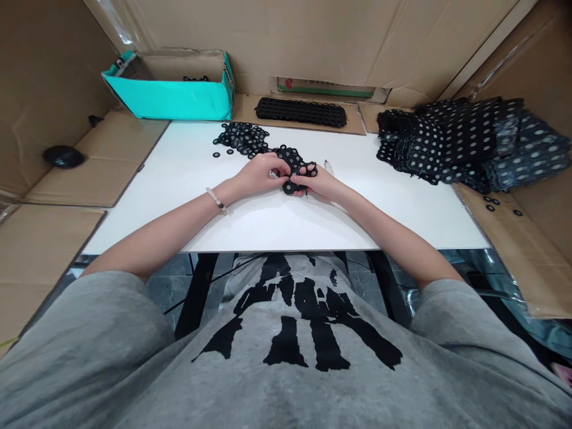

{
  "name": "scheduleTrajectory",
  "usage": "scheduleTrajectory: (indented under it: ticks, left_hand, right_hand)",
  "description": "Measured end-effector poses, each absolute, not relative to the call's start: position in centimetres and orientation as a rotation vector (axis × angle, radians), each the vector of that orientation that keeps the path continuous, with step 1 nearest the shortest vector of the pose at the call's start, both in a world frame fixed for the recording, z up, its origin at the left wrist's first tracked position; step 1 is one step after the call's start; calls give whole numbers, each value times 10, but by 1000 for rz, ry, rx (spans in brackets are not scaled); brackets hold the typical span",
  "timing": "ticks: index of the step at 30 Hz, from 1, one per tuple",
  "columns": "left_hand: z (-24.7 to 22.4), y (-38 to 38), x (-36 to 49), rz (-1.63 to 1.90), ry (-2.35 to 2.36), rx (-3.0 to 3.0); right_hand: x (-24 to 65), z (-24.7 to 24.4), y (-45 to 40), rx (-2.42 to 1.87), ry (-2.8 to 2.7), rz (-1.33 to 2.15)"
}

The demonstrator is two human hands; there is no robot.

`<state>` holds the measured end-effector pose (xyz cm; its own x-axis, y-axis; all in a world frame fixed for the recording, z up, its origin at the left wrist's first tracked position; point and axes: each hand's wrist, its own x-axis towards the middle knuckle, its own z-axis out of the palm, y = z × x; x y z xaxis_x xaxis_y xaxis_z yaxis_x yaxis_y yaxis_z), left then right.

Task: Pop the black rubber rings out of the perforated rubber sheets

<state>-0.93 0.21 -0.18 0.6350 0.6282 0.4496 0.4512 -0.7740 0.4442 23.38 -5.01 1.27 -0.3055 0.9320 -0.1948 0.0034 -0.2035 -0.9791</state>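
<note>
Both hands meet over the white table, around a black piece made of small joined rings with pale centres. My left hand pinches at its left edge, thumb and forefinger together; what lies between those fingertips is too small to tell. On the other side, my right hand grips the piece, thumb on top and fingers beneath. Just behind my left hand lies a heap of loose black rings, with a few scattered at its left.
A turquoise box stands at the back left, beside a flat black ring strip. Dotted black sheets are piled at the right. A pen lies behind my right hand. A black mouse rests far left. Cardboard walls surround the table.
</note>
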Motion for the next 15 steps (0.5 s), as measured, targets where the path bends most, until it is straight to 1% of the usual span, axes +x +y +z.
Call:
scheduleTrajectory:
  ticks: [3, 7, 10, 15]
  left_hand:
    - [1, 6, -11, 883, 907, 2454]
    - [2, 19, -15, 1020, 1057, 2190]
    - [-2, 31, -18, 1108, 1139, 2008]
    - [-13, 42, -13, 1155, 1157, 1794]
  right_hand:
    - [232, 17, -53, -1203, -1311, 1591]
    - [230, 23, -51, -1247, -1295, 1548]
    - [227, 27, -50, -1254, -1263, 1517]
    - [226, 32, -50, -1273, -1249, 1515]
